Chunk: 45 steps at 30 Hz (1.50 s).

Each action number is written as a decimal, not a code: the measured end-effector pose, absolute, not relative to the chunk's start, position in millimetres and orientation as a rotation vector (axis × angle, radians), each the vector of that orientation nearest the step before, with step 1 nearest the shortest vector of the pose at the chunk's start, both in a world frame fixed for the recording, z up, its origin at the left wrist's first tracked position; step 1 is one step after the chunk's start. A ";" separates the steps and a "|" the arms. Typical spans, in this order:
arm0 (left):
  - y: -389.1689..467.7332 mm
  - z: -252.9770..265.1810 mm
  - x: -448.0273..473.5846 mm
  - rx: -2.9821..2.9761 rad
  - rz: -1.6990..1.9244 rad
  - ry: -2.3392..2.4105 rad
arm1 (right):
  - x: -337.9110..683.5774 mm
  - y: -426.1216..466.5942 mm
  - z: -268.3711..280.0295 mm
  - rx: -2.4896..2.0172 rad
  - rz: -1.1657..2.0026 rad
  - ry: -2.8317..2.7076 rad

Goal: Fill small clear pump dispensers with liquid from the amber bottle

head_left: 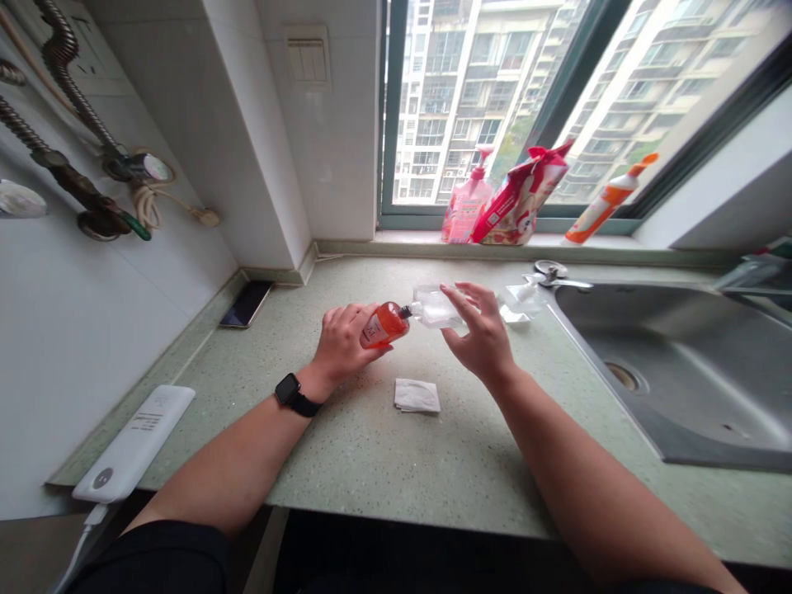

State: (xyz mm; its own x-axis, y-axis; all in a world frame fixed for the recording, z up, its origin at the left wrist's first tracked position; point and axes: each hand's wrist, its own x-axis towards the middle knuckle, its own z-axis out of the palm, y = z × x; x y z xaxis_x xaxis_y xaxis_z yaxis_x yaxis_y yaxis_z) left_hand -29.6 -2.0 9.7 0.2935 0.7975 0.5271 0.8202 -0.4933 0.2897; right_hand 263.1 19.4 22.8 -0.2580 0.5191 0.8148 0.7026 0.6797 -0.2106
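My left hand is wrapped round a bottle of orange-red liquid, which is tilted with its dark neck pointing right. That neck meets the mouth of a clear, square-sided bottle, or lies just before it; I cannot tell if they touch. My right hand grips the clear bottle from the right, thumb on the near side and fingers on the far side. A folded white tissue lies on the counter below both hands. Past my right hand is a clear and white plastic item, its kind unclear.
A steel sink with a tap is at the right. On the sill stand a pink pump bottle, a red pouch and an orange-and-white bottle. A phone and a cabled white power bank lie left.
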 end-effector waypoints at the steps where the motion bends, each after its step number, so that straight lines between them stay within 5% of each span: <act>1: -1.9 9.8 -29.7 -2.499 -0.982 -1.563 | 263.0 19.4 22.9 -0.950 -0.233 -1.928; 45: -2.5 11.1 -30.4 -2.516 -0.977 -1.575 | 262.7 15.0 29.9 -0.945 -0.253 -1.952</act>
